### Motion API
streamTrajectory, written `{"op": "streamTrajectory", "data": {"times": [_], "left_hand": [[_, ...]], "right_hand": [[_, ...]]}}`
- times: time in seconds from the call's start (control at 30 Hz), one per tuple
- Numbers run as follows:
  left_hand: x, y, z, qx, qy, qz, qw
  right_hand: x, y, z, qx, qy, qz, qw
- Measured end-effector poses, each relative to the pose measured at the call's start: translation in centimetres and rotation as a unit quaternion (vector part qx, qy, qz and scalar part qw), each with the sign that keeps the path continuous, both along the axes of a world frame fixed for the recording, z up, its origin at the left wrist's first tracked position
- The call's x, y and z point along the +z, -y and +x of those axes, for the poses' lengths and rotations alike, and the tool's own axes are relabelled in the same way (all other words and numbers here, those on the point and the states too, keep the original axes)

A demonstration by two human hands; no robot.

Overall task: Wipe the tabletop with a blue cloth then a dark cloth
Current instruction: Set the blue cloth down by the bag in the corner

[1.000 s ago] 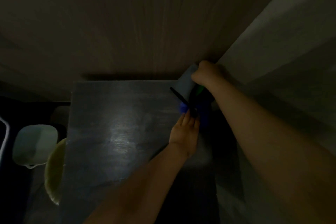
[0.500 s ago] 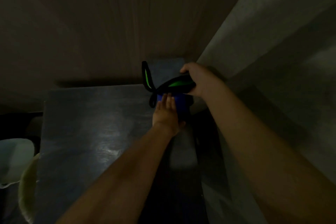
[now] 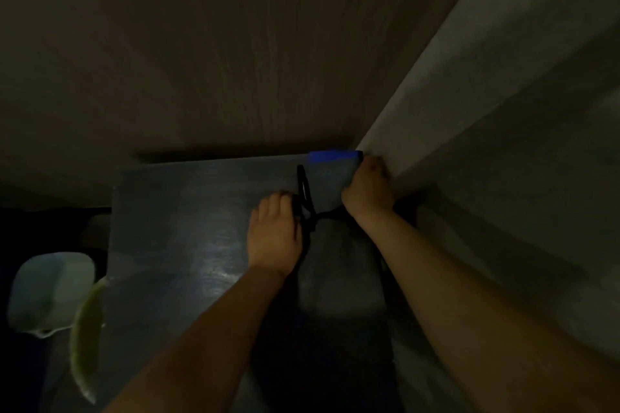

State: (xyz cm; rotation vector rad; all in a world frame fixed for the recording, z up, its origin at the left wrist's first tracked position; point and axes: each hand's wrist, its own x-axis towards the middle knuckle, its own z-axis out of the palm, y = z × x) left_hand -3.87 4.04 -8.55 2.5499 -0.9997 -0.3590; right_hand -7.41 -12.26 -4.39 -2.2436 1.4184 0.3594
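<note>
Dim scene. Far left, off the desk (image 3: 188,245) edge: a pale container (image 3: 50,292) and a yellow-green rim (image 3: 85,332), unclear what. Desk top is dark with a sheen mid-surface.

Left hand (image 3: 273,238) lies flat, palm down, fingers together and extended, pressing beside a black strap (image 3: 303,198) that loops up just right of its fingertips. Not closed on anything visible; whether cloth sits under the palm cannot be told.

Blue cloth (image 3: 330,168) sits at the desk's far right corner, against the wall (image 3: 469,111), bright blue band along its far edge. Right hand (image 3: 367,191) is fisted at the cloth's right side; it likely pinches the cloth or the strap, which one unclear.

Dark cloth: not identifiable.

Handling guess: cloth is soft, light, limp, bunches easily. Best to press flat with a spread palm, or gather a fold mid-cloth, clear of the strap.
</note>
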Motion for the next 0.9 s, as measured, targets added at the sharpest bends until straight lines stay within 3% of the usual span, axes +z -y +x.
{"op": "streamTrajectory", "data": {"times": [0.1, 0.27, 0.4, 0.5, 0.57, 0.63, 0.73, 0.83, 0.9], "left_hand": [[1.0, 0.6, 1.0, 0.054, -0.049, -0.048, 0.996], [1.8, 4.2, 4.0, 0.106, -0.140, -0.125, 0.977], [2.1, 6.7, 5.9, 0.031, -0.221, -0.077, 0.972], [2.0, 7.6, 6.4, 0.005, -0.221, -0.013, 0.975], [1.8, 7.7, 6.5, -0.003, -0.206, 0.005, 0.978], [1.7, 7.8, 6.6, -0.006, -0.199, 0.007, 0.980], [1.9, 7.7, 7.0, 0.038, -0.267, -0.026, 0.963], [2.7, 7.4, 7.4, 0.097, -0.348, -0.072, 0.929], [3.1, 7.2, 7.6, 0.143, -0.383, -0.089, 0.908]], "right_hand": [[0.4, 0.0, 0.1, 0.038, -0.008, -0.033, 0.999], [1.0, 1.2, 0.6, 0.007, -0.024, 0.027, 0.999], [0.6, 1.4, -0.2, 0.008, -0.046, 0.059, 0.997], [0.7, 1.1, -1.0, 0.009, -0.024, 0.044, 0.999], [0.5, 1.2, -1.0, -0.023, 0.020, 0.084, 0.996], [0.6, 1.6, -0.4, -0.146, 0.090, 0.215, 0.962], [1.8, 2.3, 0.5, -0.326, 0.151, 0.359, 0.862], [2.5, 2.9, 1.0, -0.368, 0.212, 0.424, 0.800], [2.2, 3.1, 1.2, -0.366, 0.236, 0.438, 0.787]]}}
